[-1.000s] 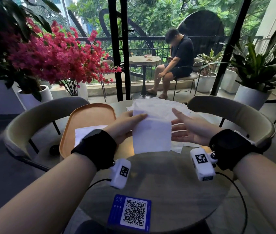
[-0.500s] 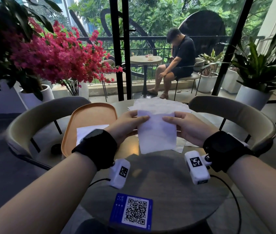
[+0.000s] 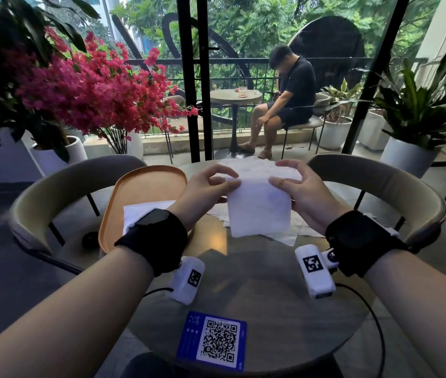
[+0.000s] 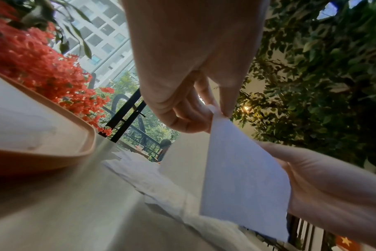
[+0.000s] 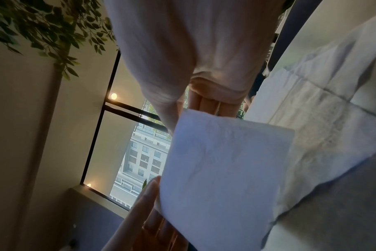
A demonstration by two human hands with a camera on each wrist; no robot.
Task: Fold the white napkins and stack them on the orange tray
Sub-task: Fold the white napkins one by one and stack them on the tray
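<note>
A folded white napkin (image 3: 258, 207) hangs in the air over the round table, held by its top corners. My left hand (image 3: 211, 186) pinches the top left corner (image 4: 215, 110) between thumb and fingers. My right hand (image 3: 295, 186) pinches the top right corner, thumb in front and fingers behind (image 5: 206, 103). The napkin's lower edge (image 5: 215, 186) hangs free. The orange tray (image 3: 145, 186) lies to the left, with a folded white napkin (image 3: 145, 211) on it, partly hidden by my left wrist. Several unfolded napkins (image 3: 254, 166) lie spread on the table behind and under the held one.
A blue QR-code card (image 3: 213, 341) lies near the table's front edge. Two curved chairs (image 3: 380, 178) stand at the far side. Red flowers (image 3: 88, 88) and potted plants (image 3: 412, 110) stand beyond. A person (image 3: 287, 96) sits at a balcony table behind glass.
My right hand closed in from open beside the napkin and took its top right corner. Both hands rose slightly, with the napkin now held by two corners.
</note>
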